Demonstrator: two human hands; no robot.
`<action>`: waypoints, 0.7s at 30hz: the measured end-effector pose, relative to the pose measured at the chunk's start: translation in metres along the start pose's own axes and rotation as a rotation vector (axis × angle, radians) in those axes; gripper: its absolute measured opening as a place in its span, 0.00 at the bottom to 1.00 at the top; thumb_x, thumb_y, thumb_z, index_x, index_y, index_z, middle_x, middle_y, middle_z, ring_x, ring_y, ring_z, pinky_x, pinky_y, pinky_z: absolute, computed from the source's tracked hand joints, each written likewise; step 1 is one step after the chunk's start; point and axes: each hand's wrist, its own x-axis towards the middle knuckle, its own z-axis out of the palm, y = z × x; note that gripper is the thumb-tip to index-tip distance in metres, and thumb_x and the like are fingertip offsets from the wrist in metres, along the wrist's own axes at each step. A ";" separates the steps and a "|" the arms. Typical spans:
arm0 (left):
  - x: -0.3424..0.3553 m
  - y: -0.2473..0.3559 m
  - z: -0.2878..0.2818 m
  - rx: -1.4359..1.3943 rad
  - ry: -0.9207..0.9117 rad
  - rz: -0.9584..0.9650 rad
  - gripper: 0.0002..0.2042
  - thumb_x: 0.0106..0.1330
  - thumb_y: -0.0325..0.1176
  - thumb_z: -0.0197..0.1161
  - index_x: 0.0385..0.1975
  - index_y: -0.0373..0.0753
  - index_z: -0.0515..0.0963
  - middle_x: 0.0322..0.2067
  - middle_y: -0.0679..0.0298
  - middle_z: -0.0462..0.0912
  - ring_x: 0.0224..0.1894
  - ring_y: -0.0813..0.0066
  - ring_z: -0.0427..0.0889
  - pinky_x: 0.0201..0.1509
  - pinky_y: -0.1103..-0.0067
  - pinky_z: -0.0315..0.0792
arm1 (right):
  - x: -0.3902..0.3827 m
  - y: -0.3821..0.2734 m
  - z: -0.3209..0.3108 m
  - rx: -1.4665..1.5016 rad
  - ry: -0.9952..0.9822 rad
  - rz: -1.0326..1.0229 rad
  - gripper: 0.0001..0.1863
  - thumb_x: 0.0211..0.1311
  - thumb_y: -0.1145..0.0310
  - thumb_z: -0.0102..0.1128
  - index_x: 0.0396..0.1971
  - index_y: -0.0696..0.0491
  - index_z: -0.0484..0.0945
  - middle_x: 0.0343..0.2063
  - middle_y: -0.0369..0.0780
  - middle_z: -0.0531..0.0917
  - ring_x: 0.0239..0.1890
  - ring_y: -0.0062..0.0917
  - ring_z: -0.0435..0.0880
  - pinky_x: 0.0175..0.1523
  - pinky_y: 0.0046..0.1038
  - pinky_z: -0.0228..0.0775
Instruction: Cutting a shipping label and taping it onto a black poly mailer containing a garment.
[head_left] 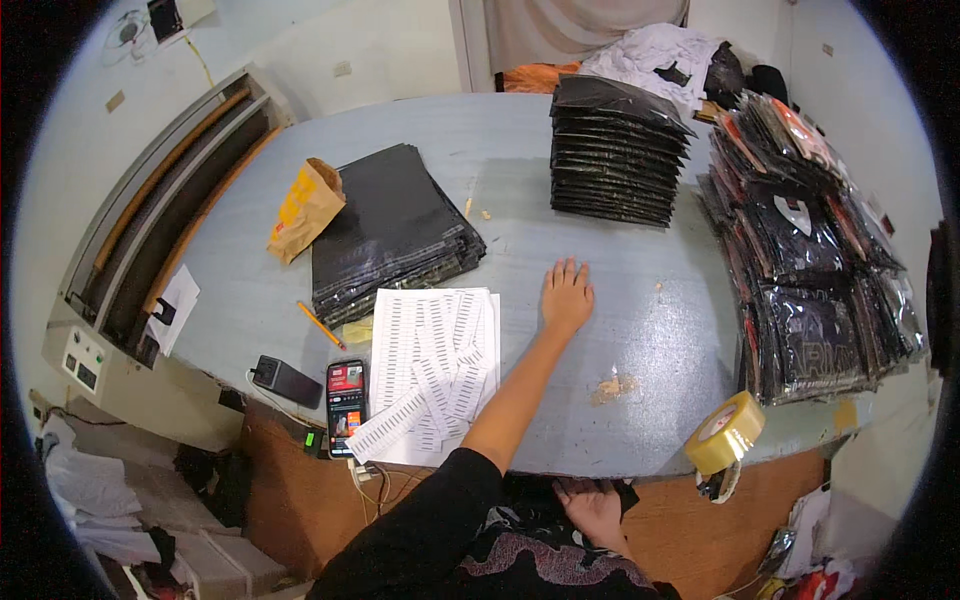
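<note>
My left hand (568, 300) lies flat on the blue-grey table (520, 240), palm down, its fingers stretched out and nothing in it. Lower down, my right hand (595, 512) is turned palm up just under the table's near edge. Its fingers curl against something dark that I cannot make out. Left of my forearm are printed sheets (400, 320) with cut paper strips (435, 390) scattered over them. Beyond these sits a pile of flat black plastic mailing bags (380, 215). A tall stack of filled black packages (620, 150) stands past my left hand.
Clear-wrapped garments (810, 270) are piled at the right. A tape roll (725, 435) sits at the near right edge. At left are a phone (347, 405), a black power brick (287, 380), an orange pencil (320, 325), a brown paper bag (308, 210) and a large machine with rollers (160, 220).
</note>
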 end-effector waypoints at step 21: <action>-0.001 0.001 -0.005 0.012 -0.050 -0.011 0.22 0.61 0.42 0.43 0.55 0.43 0.63 0.57 0.56 0.61 0.60 0.60 0.57 0.63 0.66 0.49 | 0.051 -0.001 -0.019 0.120 -0.334 -0.082 0.23 0.61 0.55 0.36 0.50 0.53 0.64 0.50 0.42 0.68 0.54 0.34 0.64 0.60 0.38 0.52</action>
